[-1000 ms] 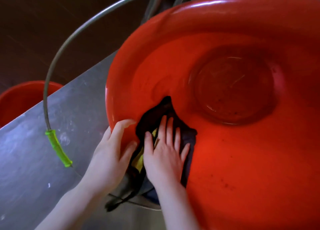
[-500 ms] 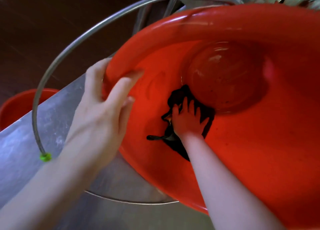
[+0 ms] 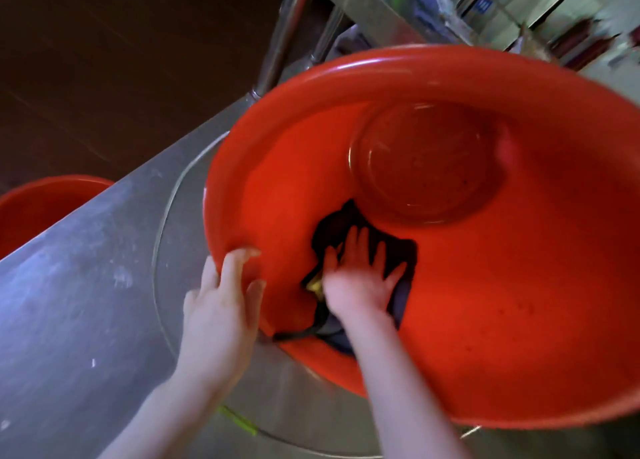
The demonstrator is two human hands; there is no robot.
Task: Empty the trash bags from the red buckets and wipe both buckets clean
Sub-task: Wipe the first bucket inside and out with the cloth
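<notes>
The red bucket (image 3: pixel 519 285) lay tipped on the steel table (image 3: pixel 86 302); inside, the right hand (image 3: pixel 360 278) pressed a dark cloth (image 3: pixel 332 230), fingers spread; the left hand (image 3: pixel 218 313) clamped the rim at 8 o'clock; a second bucket (image 3: pixel 38 205) stood at 9 o'clock

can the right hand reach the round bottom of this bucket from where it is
Probably yes: the right hand presses the dark cloth flat on the inner wall just short of the bucket's bottom, and nothing lies between them.
</notes>
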